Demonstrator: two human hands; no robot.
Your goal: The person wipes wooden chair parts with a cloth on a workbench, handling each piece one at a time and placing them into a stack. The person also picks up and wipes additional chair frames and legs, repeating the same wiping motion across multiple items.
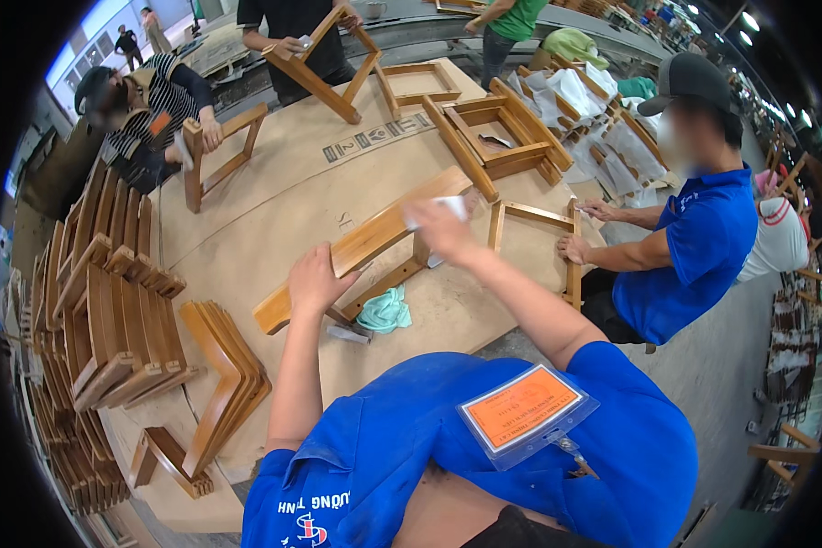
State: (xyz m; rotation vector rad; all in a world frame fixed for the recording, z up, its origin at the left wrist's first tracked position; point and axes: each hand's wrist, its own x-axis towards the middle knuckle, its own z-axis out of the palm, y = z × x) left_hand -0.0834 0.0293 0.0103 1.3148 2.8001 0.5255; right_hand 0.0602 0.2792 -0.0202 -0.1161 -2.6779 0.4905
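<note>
Orange rectangular card in clear plastic sleeve (524,408) hangs on blue shirt at person's chest; dark printed symbols (374,139) mark brown cardboard sheet covering table (274,210); honey-coloured wooden frame piece (365,247) lies slanted at table middle; left hand (315,279) clamped over its long rail, arm straight; right hand (440,226) pinches small white pad (447,208) against rail's upper end, elbow bent; crumpled teal cloth (385,310) lies just beside frame.

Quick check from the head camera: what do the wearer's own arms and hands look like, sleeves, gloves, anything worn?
Both forearms are bare below short blue sleeves. The left hand and right hand wear no gloves. No watch or rings visible.
</note>
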